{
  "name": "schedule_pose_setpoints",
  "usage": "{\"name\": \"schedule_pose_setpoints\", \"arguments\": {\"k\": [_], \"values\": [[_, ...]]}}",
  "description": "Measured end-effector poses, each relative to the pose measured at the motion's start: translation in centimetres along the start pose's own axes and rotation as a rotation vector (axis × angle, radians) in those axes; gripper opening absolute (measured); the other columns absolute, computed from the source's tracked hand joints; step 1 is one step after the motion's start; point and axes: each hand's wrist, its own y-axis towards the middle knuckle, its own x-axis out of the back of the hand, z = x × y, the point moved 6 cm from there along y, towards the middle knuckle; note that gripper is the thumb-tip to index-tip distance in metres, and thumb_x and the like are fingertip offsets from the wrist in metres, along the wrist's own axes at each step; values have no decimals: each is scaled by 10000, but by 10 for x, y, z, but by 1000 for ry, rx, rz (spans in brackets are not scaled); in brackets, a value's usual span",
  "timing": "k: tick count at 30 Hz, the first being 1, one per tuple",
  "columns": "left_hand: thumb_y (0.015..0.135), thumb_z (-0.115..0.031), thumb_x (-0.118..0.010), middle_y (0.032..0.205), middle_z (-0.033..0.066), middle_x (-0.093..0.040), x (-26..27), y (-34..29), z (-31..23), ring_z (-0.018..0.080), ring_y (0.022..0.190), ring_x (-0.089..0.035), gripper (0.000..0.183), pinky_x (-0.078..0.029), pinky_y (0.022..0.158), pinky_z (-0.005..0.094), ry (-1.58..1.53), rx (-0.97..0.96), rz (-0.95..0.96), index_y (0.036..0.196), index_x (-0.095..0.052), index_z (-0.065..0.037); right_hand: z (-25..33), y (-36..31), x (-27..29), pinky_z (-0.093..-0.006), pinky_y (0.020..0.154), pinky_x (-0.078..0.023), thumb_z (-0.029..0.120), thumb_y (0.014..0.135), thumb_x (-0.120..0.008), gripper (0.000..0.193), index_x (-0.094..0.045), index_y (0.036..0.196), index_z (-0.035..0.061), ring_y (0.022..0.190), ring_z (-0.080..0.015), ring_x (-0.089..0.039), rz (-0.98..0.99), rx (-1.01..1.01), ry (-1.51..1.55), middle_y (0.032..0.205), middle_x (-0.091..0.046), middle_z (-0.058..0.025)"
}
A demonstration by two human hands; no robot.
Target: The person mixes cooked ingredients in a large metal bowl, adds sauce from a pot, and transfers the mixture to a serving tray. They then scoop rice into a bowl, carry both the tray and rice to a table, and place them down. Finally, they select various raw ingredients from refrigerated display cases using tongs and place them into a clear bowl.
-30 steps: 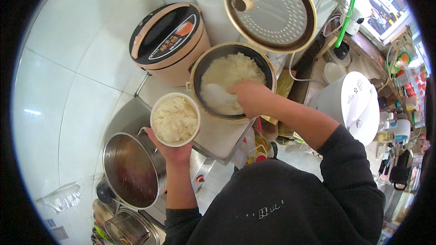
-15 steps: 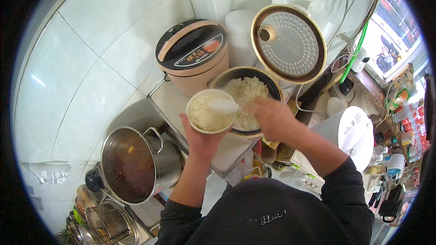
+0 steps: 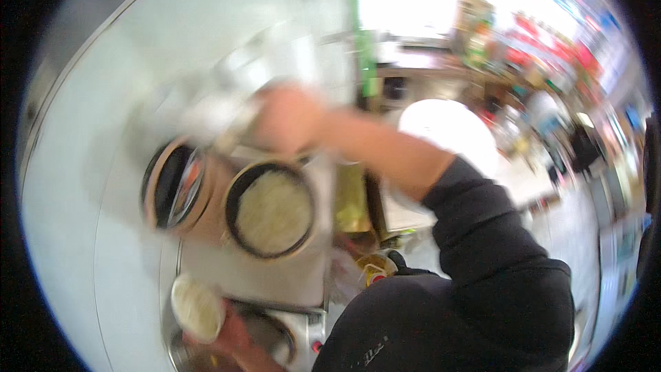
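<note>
Down at the lower left, my left hand (image 3: 235, 336) is closed around a white bowl (image 3: 182, 311) filled with cooked rice (image 3: 198, 308). The bowl is over the large metal pot (image 3: 279, 334), which is partly covered by my hand and forearm. My right hand (image 3: 292, 120) is raised beyond the rice cooker (image 3: 310, 213), strongly smeared by motion. Its fingers and anything in them cannot be made out. White rice (image 3: 274, 212) lies inside the cooker's dark inner pot. The cooker's raised lid does not show clearly behind my right hand.
A second, closed pink rice cooker (image 3: 180, 186) with a black top stands left of the first. Blurred white containers (image 3: 241, 62) are by the tiled wall. To the right, a large white round-topped container (image 3: 447, 134) stands near a cluttered counter.
The view has turned and blurred. My left hand has carried the bowl away from the cooker, over the pot. My right hand has left the rice and reached past the cooker.
</note>
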Motion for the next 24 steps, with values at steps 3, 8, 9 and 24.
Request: {"name": "schedule_pose_setpoints", "arguments": {"k": [3,8,9,24], "values": [[812,-679,-510,1490,164,-335,-4,25,-15,381,1343,-353,896,-314,1098,552,114,-12,-9,1454,-310,-87,76,-43,-5,-443,666,-543,215,616,-721,227,-702,797,80,859,-316,-670,186,-63,349,932,-684,-157],[800,-715,-474,1472,148,-375,-20,54,-17,374,1337,-369,916,-299,1111,538,230,-62,8,1444,-337,-78,34,-120,27,-432,747,-535,188,626,-673,214,-692,817,94,894,-314,-638,-76,-69,430,1006,-644,-170],[797,-722,-466,1468,145,-383,-26,53,-11,372,1335,-372,921,-296,1114,535,223,-32,26,1442,-342,-77,-3,-149,43,-422,760,-531,200,611,-686,246,-697,839,108,942,-312,-625,-210,-32,419,1023,-634,-164],[841,-577,-504,1449,102,-434,-151,-50,191,318,1373,-341,743,-244,1133,547,405,269,-213,1408,-431,-102,-344,-491,-56,-416,635,-534,98,600,-762,203,-719,797,71,766,-311,-660,557,-781,114,794,-678,-148]]}}
